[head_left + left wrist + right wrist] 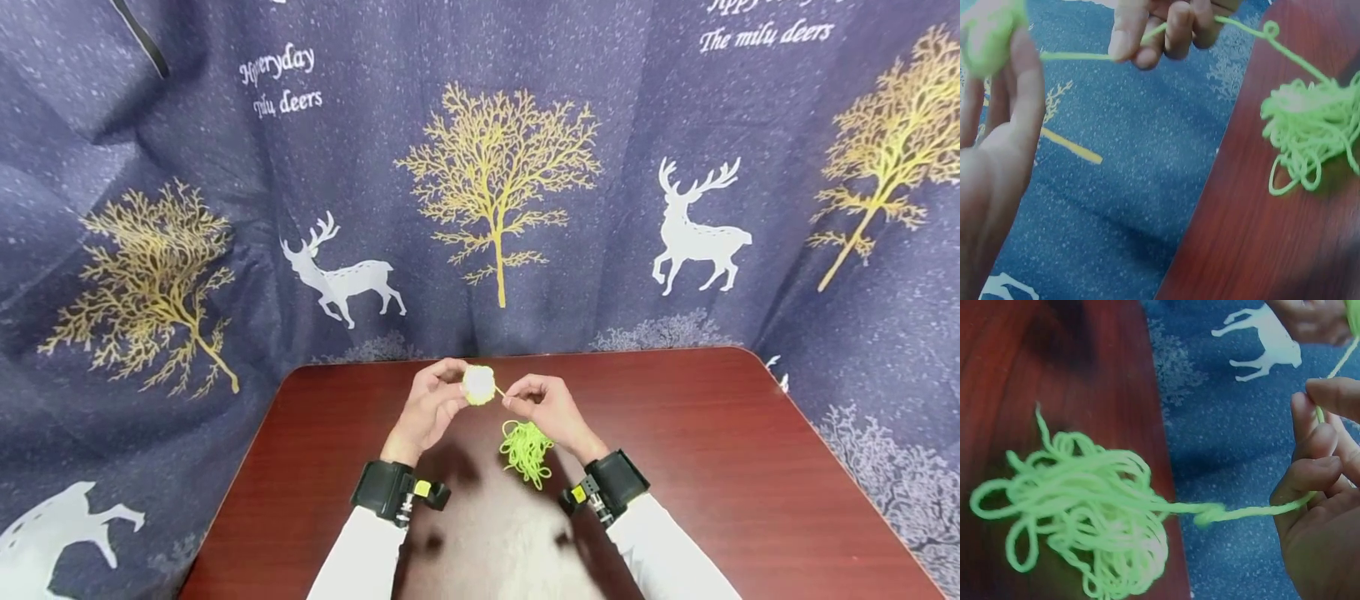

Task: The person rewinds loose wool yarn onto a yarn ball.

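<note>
A small ball of yellow-green yarn (pixel 479 385) is gripped between the thumb and fingers of my left hand (pixel 429 406), above the table. From it a strand of yarn (pixel 1075 56) runs taut across to my right hand (pixel 547 408), which pinches it between thumb and forefinger. The strand passes through the right hand's curled fingers, then on to a loose tangled heap of yarn (pixel 1085 512). A small knot or twist (pixel 1210 514) shows in the strand between that hand and the heap. In the left wrist view the ball is partly cut off by the frame edge.
The red-brown wooden table (pixel 712 467) has rounded far corners and glare at its near middle. Behind it hangs a dark blue curtain (pixel 525 50) with trees and deer. Black wrist camera mounts (pixel 384 490) sit on both wrists.
</note>
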{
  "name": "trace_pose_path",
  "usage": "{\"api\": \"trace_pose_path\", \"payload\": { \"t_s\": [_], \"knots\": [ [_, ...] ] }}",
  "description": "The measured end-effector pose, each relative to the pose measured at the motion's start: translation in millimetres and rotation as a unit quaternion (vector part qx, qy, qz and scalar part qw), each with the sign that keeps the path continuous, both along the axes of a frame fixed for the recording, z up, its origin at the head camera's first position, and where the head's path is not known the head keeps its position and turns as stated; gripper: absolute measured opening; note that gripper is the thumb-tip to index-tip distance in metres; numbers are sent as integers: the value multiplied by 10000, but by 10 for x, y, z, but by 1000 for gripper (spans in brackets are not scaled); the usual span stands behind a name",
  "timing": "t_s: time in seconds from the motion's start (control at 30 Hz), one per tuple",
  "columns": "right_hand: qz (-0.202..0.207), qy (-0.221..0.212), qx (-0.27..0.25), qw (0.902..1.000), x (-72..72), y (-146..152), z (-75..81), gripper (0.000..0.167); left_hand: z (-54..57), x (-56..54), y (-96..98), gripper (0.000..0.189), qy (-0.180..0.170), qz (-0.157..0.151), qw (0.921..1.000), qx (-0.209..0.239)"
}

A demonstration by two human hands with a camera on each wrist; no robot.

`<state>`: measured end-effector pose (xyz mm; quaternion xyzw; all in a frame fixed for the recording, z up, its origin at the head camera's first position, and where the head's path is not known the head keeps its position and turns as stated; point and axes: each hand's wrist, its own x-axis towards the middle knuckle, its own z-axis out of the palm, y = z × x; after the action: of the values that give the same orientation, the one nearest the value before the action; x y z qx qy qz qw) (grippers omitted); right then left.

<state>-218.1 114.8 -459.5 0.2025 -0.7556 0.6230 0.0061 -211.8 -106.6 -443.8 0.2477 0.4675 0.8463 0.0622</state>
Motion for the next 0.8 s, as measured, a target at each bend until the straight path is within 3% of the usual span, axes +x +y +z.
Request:
{"api": "trace_pose_path", "payload": {
  "t_s": [0.2,0.37,0.53,0.8],
  "knots": [
    [137,-238,-2,9996,65,-44,-68,6,15,-24,107,21,-706,1188,9898,348],
    [149,-222,-62,9996,107,-47,-94,5,-19,-36,155,19,-1047,1918,9756,206],
    [179,-232,-119,9995,136,-24,-112,6,-56,-45,186,21,-1236,2149,9687,142],
    [121,-304,-236,9992,148,32,-133,11,-55,-11,157,42,-862,1975,9751,-530]
  ]
}}
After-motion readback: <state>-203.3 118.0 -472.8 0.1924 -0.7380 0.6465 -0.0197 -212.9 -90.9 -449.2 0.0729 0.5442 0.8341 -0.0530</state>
